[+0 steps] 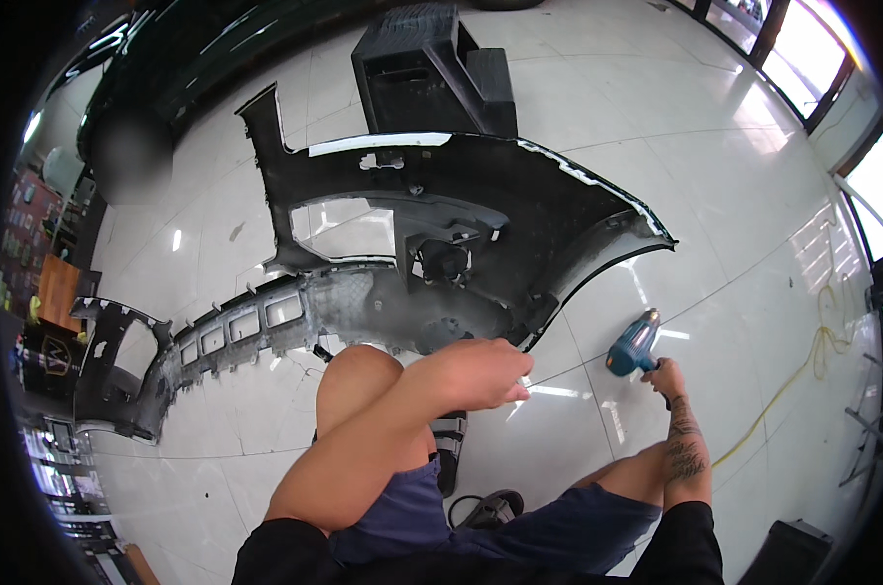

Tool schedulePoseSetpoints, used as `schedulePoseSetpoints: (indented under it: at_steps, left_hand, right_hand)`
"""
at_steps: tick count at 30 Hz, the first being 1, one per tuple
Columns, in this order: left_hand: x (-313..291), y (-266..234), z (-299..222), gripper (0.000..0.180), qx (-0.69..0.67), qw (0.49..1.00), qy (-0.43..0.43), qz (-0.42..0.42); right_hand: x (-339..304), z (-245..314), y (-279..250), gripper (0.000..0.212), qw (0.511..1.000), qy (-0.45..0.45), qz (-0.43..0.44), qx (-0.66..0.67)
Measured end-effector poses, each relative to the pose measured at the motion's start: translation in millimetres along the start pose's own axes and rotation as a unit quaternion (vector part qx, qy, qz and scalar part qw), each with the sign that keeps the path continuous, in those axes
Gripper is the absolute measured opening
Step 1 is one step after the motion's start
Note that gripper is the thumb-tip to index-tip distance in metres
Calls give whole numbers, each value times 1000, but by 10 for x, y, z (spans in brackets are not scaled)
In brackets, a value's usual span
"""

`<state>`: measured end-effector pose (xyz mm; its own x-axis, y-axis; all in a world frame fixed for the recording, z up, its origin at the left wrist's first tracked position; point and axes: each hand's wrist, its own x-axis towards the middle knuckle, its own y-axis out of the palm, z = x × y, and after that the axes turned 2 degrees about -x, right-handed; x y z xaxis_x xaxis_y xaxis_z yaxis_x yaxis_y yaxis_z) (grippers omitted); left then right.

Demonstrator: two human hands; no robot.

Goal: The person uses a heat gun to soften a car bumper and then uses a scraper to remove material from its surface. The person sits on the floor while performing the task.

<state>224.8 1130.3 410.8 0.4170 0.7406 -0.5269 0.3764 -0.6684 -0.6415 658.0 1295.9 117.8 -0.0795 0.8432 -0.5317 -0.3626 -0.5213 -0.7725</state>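
Your right hand (667, 378) grips a blue-green heat gun (634, 343), right of the black bumper (344, 302) on the floor (724, 205). Your left hand (485, 373), fingers curled, is near the bumper's closer edge; cannot tell whether it holds anything.

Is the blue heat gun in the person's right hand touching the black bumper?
Apart: the head view plainly shows tiled floor between the heat gun and the bumper.
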Motion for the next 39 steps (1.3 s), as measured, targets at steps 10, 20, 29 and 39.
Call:
schedulePoseSetpoints:
  at_steps: [10,20,29,39]
  left_hand:
    - [-199,535,-902,29,72,987,141,-31]
    - [-480,-196,59,26,-199,938,143,-245]
    - [210,-1678,1505,24,-89,815,120,-560]
    - [996,-1942,1812,26,-80,884,213,-408]
  right_hand:
    - [-325,-293,-203,31,947,70,-31,312]
    - [-1147,-518,54,49,926,110,-68,356]
    - [-2115,-845,228,33,884,168,-132,416]
    - [-2502,-1308,746,17,788,338,-58,511]
